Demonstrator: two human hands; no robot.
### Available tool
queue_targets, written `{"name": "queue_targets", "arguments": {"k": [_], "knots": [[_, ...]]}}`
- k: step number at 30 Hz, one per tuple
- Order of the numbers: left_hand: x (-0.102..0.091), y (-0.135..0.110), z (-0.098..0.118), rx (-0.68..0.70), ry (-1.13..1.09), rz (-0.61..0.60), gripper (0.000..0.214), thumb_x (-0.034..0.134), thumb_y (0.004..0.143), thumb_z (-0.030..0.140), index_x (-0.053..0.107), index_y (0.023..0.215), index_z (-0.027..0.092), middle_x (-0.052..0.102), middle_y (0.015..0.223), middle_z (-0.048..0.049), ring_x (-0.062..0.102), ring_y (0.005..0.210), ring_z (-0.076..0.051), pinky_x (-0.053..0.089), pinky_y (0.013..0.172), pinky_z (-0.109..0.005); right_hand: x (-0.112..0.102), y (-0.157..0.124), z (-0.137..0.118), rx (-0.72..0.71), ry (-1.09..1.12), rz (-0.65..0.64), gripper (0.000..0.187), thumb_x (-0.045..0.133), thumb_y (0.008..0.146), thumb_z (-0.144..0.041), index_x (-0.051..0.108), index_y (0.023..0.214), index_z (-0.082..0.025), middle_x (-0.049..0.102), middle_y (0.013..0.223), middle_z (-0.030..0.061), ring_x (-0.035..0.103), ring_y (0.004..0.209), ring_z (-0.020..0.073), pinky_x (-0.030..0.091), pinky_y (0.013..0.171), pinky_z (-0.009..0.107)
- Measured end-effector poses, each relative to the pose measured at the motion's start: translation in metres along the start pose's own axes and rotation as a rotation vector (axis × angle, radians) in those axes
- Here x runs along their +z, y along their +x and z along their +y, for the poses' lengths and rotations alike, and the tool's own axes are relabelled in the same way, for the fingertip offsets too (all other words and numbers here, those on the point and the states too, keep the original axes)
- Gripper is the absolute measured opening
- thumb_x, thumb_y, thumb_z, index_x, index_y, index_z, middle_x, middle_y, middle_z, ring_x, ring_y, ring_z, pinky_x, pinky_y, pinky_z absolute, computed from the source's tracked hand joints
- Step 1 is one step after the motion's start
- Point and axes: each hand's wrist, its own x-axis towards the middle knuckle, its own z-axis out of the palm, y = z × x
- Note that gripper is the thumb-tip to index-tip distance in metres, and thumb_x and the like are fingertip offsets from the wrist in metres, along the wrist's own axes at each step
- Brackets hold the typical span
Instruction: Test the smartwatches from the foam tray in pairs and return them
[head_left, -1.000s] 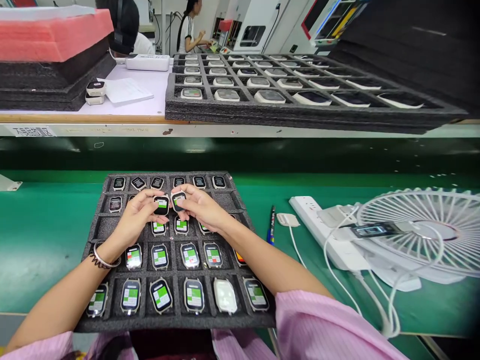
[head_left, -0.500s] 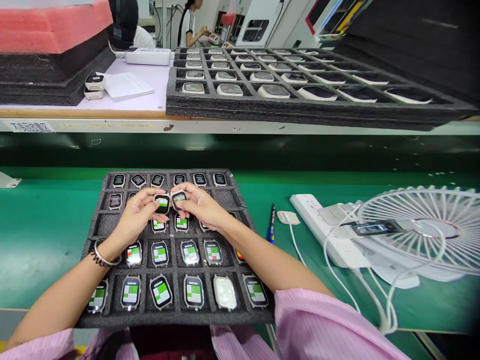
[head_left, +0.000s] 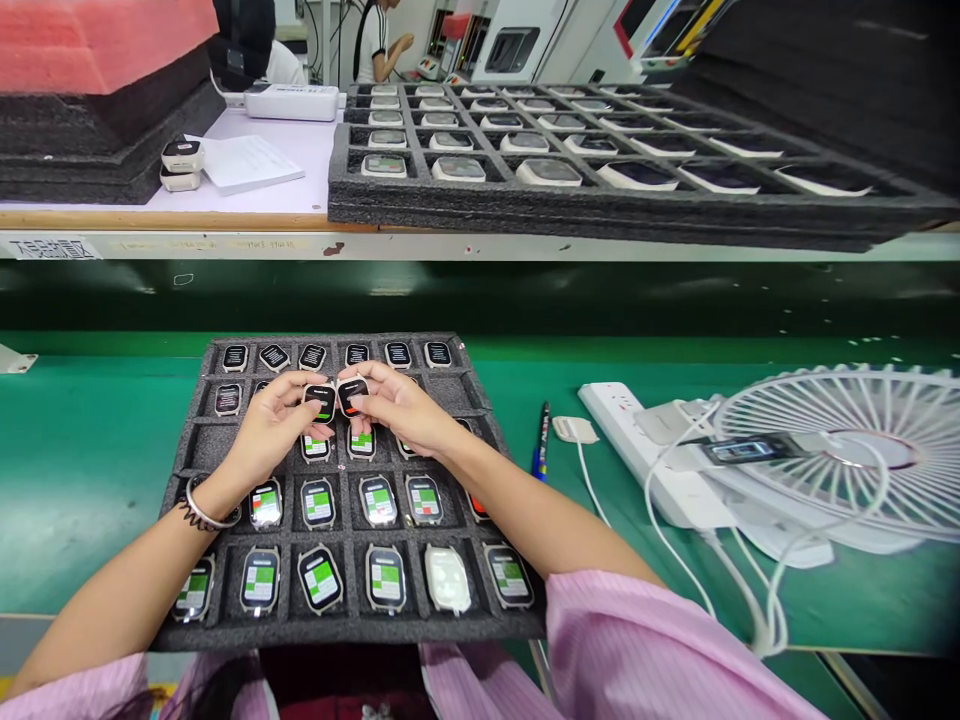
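My left hand (head_left: pixel 283 415) grips a smartwatch case (head_left: pixel 321 400) by its edges, thumb on the lower part of its lit screen. Beside it, my right hand (head_left: pixel 397 405) pinches a second smartwatch case (head_left: pixel 351 393), its thumb on the screen. The two cases are side by side, nearly touching, above a black foam tray (head_left: pixel 352 632). Strapless watches lie in the tray's compartments. Most in the nearer rows show green and white screens, such as a watch (head_left: pixel 386 578) in the front row. One watch (head_left: pixel 448 580) there lies with its pale back up.
To the right are a pen (head_left: pixel 541 440), a charging puck (head_left: pixel 575 430), a white power strip (head_left: pixel 637 455) with cables, and a white fan (head_left: pixel 840 450). The shelf behind carries another watch tray (head_left: pixel 585 215), stacked foam (head_left: pixel 90 150) and paper (head_left: pixel 247 165). A person (head_left: pixel 375 45) sits beyond.
The screens of both held watches have gone from green-and-white blocks to mostly dark, with a little green on the left one and red on the right one. Both hands stay in place.
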Motion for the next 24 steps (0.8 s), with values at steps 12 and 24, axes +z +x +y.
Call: {"name": "queue_targets", "arguments": {"k": [12,24], "knots": [[-0.003,0.001,-0.004,0.053,0.044,-0.041,0.049,0.076,0.076,0.025,0.058,0.121,0.016,0.070,0.100,-0.0054,0.071,0.067,-0.014,0.058,0.062,-0.024,0.000,0.000,-0.001,-0.016,-0.002,0.006,0.040,0.069,0.078,-0.019,0.054,0.115,-0.019,0.066,0.081,-0.0026,0.065,0.060,0.0126,0.051,0.057,0.024],[0.027,-0.059,0.076,-0.072,-0.346,-0.630,0.063,0.084,0.071,0.006,0.063,0.125,0.028,0.068,0.092,-0.0008,0.061,0.065,-0.007,0.053,0.067,-0.017,0.020,-0.037,-0.066,-0.193,-0.092,-0.071,0.050,0.074,0.089,-0.020,0.054,0.135,-0.024,0.063,0.110,0.0043,0.068,0.088,0.0161,0.059,0.079,0.028]]}}
